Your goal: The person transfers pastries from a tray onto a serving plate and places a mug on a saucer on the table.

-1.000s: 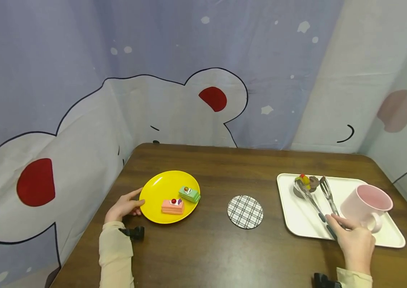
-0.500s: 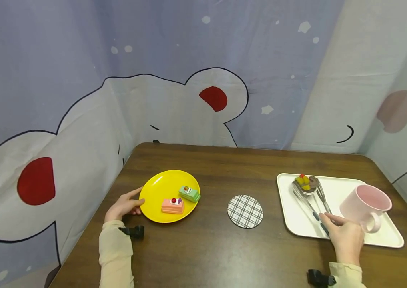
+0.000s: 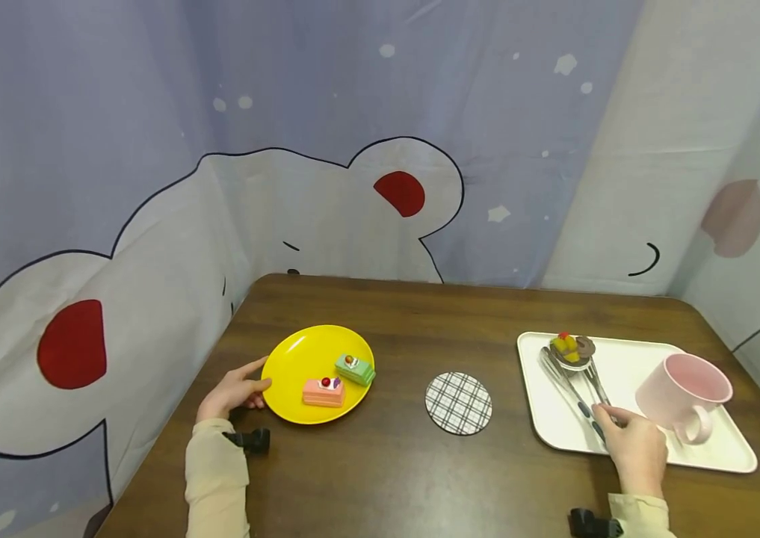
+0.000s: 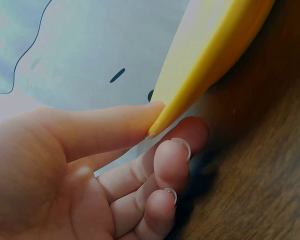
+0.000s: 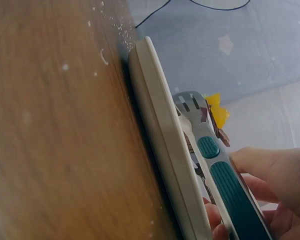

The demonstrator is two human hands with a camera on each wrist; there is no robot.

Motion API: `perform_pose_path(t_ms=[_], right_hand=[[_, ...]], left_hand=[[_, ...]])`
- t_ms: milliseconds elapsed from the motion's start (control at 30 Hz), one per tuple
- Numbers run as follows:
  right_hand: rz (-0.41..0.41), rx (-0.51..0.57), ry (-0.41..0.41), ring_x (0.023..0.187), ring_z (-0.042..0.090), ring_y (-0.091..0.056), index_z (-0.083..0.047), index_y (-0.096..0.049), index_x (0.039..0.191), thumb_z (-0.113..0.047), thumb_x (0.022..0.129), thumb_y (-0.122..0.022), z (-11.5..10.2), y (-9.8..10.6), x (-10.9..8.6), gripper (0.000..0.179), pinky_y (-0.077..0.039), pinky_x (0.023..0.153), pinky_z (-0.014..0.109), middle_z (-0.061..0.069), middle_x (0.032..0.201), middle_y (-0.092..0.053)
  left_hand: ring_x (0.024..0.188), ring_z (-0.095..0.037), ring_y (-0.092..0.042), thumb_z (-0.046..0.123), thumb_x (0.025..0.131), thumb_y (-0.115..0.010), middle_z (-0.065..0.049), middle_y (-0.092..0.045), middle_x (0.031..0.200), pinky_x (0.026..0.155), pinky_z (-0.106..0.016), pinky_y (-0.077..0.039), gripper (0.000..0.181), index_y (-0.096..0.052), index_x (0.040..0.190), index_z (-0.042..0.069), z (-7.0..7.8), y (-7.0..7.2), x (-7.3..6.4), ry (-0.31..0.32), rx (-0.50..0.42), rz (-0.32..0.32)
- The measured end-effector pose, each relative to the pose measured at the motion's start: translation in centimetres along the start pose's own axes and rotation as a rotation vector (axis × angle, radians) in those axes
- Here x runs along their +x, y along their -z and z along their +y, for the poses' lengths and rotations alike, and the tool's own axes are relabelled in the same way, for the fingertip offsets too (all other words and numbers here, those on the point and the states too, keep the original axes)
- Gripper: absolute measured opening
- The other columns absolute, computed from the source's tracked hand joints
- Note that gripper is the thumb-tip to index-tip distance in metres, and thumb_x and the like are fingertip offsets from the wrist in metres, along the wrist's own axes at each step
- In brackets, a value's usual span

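My left hand (image 3: 235,392) pinches the left rim of a yellow plate (image 3: 295,366), thumb on top and fingers underneath, as the left wrist view shows. A pink cake slice (image 3: 323,394) and a green cake slice (image 3: 355,368) lie on the plate. With my right hand (image 3: 637,447) I hold metal tongs (image 5: 235,200) with teal grips, low over the white tray (image 3: 628,353). The tongs' two arms point at a fruit-topped chocolate cupcake (image 3: 571,351) and reach to either side of it. Whether they touch it I cannot tell.
A pink mug (image 3: 672,396) stands on the tray's right part, close to my right hand. Between plate and tray a round checked coaster (image 3: 458,403) lies on the wooden table (image 3: 380,478). A printed curtain (image 3: 501,112) hangs behind the table's back edge.
My right hand has moved left with the tongs, away from the mug. The tongs' tips have shifted left and nearer to me about the cupcake. The left hand and plate have stayed put.
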State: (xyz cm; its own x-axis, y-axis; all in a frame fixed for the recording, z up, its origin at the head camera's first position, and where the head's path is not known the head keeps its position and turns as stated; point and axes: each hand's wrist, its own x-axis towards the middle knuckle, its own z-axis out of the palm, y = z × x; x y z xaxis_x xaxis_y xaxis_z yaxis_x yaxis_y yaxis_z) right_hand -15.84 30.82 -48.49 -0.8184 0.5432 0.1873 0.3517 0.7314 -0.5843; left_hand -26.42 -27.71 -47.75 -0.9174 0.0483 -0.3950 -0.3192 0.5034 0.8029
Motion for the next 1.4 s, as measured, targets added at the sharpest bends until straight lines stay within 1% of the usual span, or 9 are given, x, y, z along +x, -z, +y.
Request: perform_pose_path(t_ms=[133,233,333,433,667,800,967,1167,1400], right_hand=[[-0.036,-0.022,0.021,0.088,0.053,-0.061,-0.001,-0.072,0.108,-0.036,0.087,-0.066,0.0,-0.1,0.0,0.042,-0.043,0.062,0.046,0.028,0.098,-0.068],[-0.070,-0.039,0.050,0.082,0.049,-0.062,0.000,-0.070,0.111,-0.037,0.083,-0.071,0.0,-0.1,0.0,0.046,-0.043,0.059,0.043,0.026,0.094,-0.070],[-0.080,-0.044,0.073,0.072,0.040,-0.063,0.001,-0.069,0.112,-0.033,0.080,-0.075,0.0,-0.1,0.1,0.047,-0.040,0.055,0.038,0.021,0.086,-0.072],[-0.059,-0.042,0.090,0.067,0.037,-0.061,0.001,-0.069,0.111,-0.029,0.080,-0.075,0.2,-0.3,0.1,0.044,-0.038,0.053,0.036,0.020,0.083,-0.071],[-0.003,-0.023,0.121,0.061,0.037,-0.058,0.002,-0.071,0.107,-0.026,0.078,-0.076,0.3,-0.4,-0.2,0.041,-0.036,0.051,0.037,0.018,0.076,-0.070],[0.030,-0.012,0.136,0.053,0.028,-0.052,0.001,-0.072,0.105,-0.025,0.077,-0.077,0.2,-0.4,-0.4,0.039,-0.034,0.050,0.035,0.016,0.071,-0.069],[0.046,-0.007,0.141,0.050,0.021,-0.048,-0.002,-0.074,0.103,-0.025,0.076,-0.078,0.1,-0.5,-0.6,0.036,-0.032,0.049,0.032,0.014,0.069,-0.069],[0.055,0.004,0.146,0.051,0.025,-0.050,-0.003,-0.075,0.101,-0.025,0.075,-0.078,-0.2,-0.4,-0.7,0.034,-0.033,0.049,0.033,0.014,0.067,-0.069],[0.057,0.040,0.168,0.061,0.041,-0.059,-0.004,-0.076,0.099,-0.025,0.074,-0.079,-0.7,-0.3,-0.9,0.032,-0.038,0.051,0.038,0.022,0.071,-0.069]], left_hand=[[0.058,-0.012,-0.056,0.021,0.097,-0.057,0.001,-0.058,0.062,0.062,-0.024,-0.046,0.067,-0.025,0.152,0.000,-0.2,0.0,0.1,-0.011,0.000,-0.002],[0.058,-0.012,-0.056,0.021,0.097,-0.057,0.002,-0.058,0.062,0.062,-0.024,-0.046,0.066,-0.025,0.152,0.001,-0.3,0.1,0.2,-0.013,-0.003,-0.003],[0.058,-0.011,-0.056,0.020,0.097,-0.057,0.002,-0.058,0.062,0.062,-0.023,-0.046,0.066,-0.026,0.152,0.002,-0.5,0.0,0.4,-0.007,-0.004,-0.002],[0.058,-0.011,-0.056,0.020,0.097,-0.057,0.002,-0.058,0.062,0.062,-0.023,-0.046,0.065,-0.027,0.152,0.002,-0.5,-0.1,0.4,-0.003,-0.002,-0.002],[0.058,-0.011,-0.056,0.020,0.097,-0.057,0.002,-0.058,0.062,0.062,-0.023,-0.046,0.065,-0.027,0.152,0.002,-0.4,-0.1,0.2,0.002,-0.002,-0.003],[0.058,-0.011,-0.056,0.020,0.097,-0.057,0.002,-0.058,0.062,0.062,-0.023,-0.047,0.065,-0.027,0.152,0.002,-0.4,-0.1,0.3,0.000,0.001,-0.003],[0.058,-0.011,-0.055,0.020,0.097,-0.056,0.002,-0.057,0.062,0.062,-0.023,-0.047,0.065,-0.026,0.152,0.003,-0.3,0.0,0.3,0.003,0.002,-0.001],[0.058,-0.012,-0.055,0.020,0.097,-0.057,0.002,-0.058,0.063,0.062,-0.024,-0.047,0.066,-0.025,0.152,0.002,-0.3,0.1,0.1,-0.008,0.005,-0.002],[0.058,-0.011,-0.056,0.020,0.097,-0.056,0.002,-0.058,0.062,0.062,-0.023,-0.047,0.066,-0.025,0.152,0.002,-0.3,0.0,0.4,-0.005,0.003,-0.007]])
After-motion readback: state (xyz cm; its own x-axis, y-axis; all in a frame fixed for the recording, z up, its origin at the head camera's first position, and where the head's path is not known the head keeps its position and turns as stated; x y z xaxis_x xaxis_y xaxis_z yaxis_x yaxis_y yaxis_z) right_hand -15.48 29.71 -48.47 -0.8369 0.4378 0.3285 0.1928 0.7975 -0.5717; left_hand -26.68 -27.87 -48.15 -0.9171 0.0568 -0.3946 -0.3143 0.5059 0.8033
